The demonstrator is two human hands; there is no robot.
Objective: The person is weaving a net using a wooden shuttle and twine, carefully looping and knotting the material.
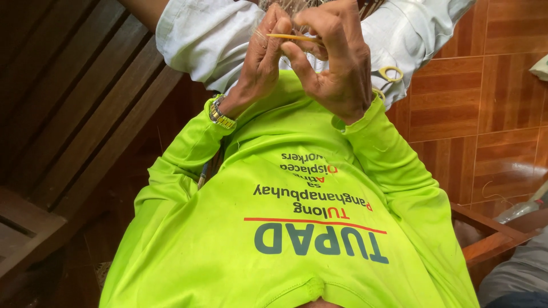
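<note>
Both hands work a thin yellow strip (291, 37) above the lap: the left hand (260, 63) pinches one end, the right hand (337, 63) grips the other, weaving; next needs a steady pull, seemingly

— Where are your hands?

— Both raised close before my chest, wrists bent inward. My left hand (260, 63) curls, fingertips pinched together.

— And the right?

— My right hand (337, 63) meets it, thumb and forefinger closed in a fine grip.
</note>
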